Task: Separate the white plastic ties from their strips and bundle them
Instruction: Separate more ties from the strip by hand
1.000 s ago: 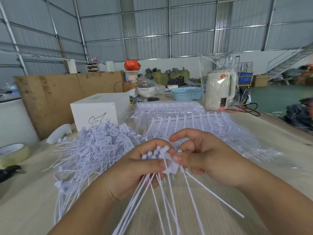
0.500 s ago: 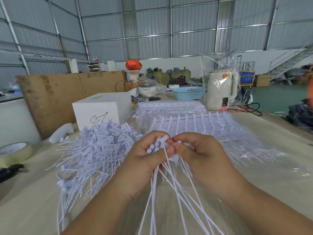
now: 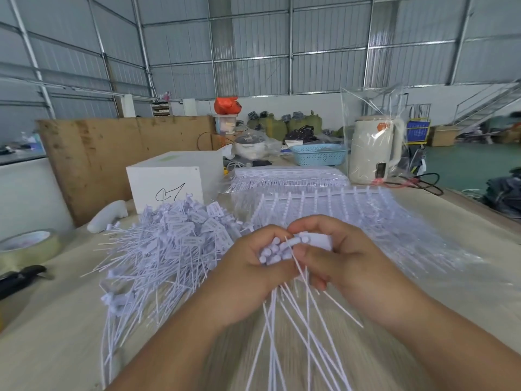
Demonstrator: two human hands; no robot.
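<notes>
"Where are the ties?"

"The left hand (image 3: 248, 275) holds a bunch of ties (image 3: 275, 251), heads up, long tails hanging down toward the person. The right hand (image 3: 346, 261) pinches one tie head, touching the left hand."

"And the rest?"

"A loose pile (image 3: 169, 249) lies left of the hands on the surface (image 3: 56, 348). The strip's break point hides behind fingers."

Your left hand (image 3: 248, 273) is raised in front of you, fingers curled inward and closed around the head ends of a cluster of thin white plastic ties (image 3: 275, 251). Your right hand (image 3: 346, 261) sits just beside it, the two hands touching, thumb and curled fingers pinching the same cluster from the right. Both forearms are bare and enter from the lower edge, converging toward the middle. Fingertip detail is slightly blurred.
</notes>
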